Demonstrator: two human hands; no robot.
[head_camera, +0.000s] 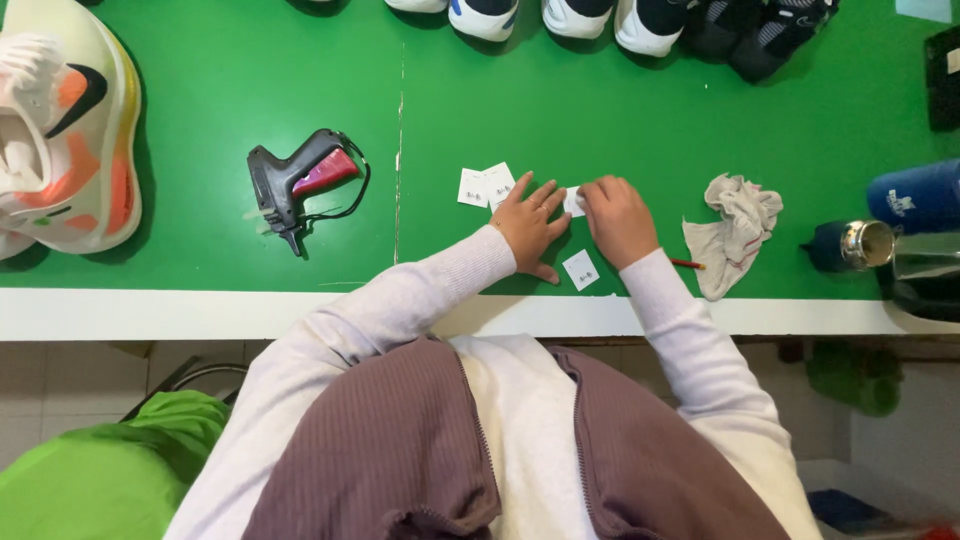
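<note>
Both hands down on the green bench. Left hand flat, fingers spread, fingertips touching a small white tag. Right hand curled, fingers pressed together, pinching the same tag's other edge. Another tag lies just below between the wrists; two more tags beside the left hand. Tagging gun well left, crumpled rag right.
</note>
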